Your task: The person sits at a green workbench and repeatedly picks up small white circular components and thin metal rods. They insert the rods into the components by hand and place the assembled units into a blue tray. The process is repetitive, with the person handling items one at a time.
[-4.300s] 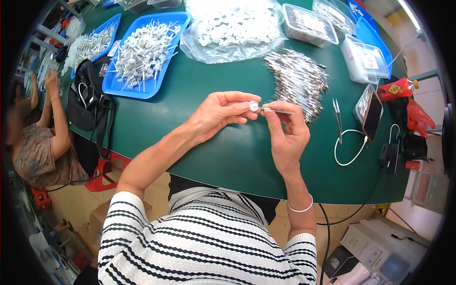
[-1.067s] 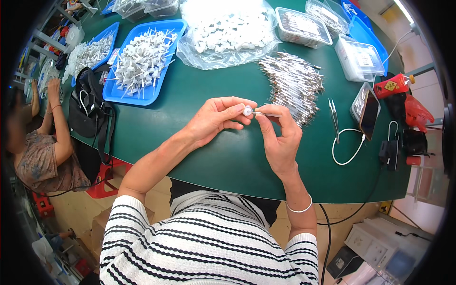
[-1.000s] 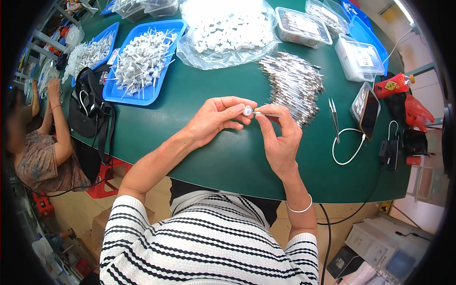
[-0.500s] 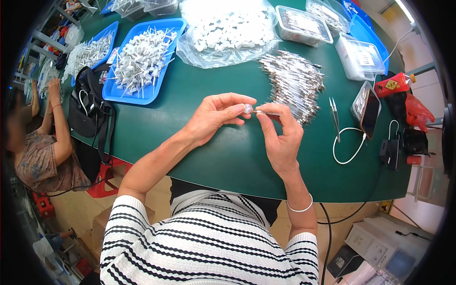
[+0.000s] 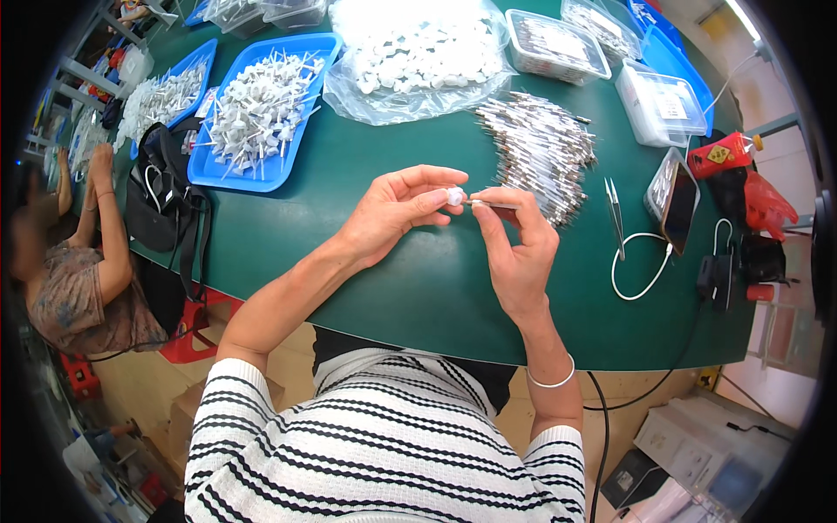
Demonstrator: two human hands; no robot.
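Above the green bench (image 5: 418,270), a person's two bare hands meet in mid-air over its middle. The left hand (image 5: 392,213) has thumb and forefinger pinched shut on a small white cap (image 5: 454,197), the other fingers curled loosely. The right hand (image 5: 514,240) is closed around a thin metal pin (image 5: 488,204), gripping it between thumb and fingertips. The pin lies roughly level, its long axis running left to right across the person's front, with its free end pointing left at the cap; pin tip and cap appear to touch, though whether the tip is inside the cap cannot be told.

Just beyond the right hand lies a heap of metal pins (image 5: 540,148), most lying roughly side by side. Farther beyond both hands sits a clear bag of white caps (image 5: 418,57). Beyond and to the left of the left hand is a blue tray (image 5: 261,113) piled with white pieces on pins. To the right of the right hand, tweezers (image 5: 614,213) lie on the bench, with a phone (image 5: 676,196) and a white cable (image 5: 641,270) just past them. A black bag (image 5: 166,192) rests at the bench edge, well left of the left hand, and another person (image 5: 78,261) sits farther left.
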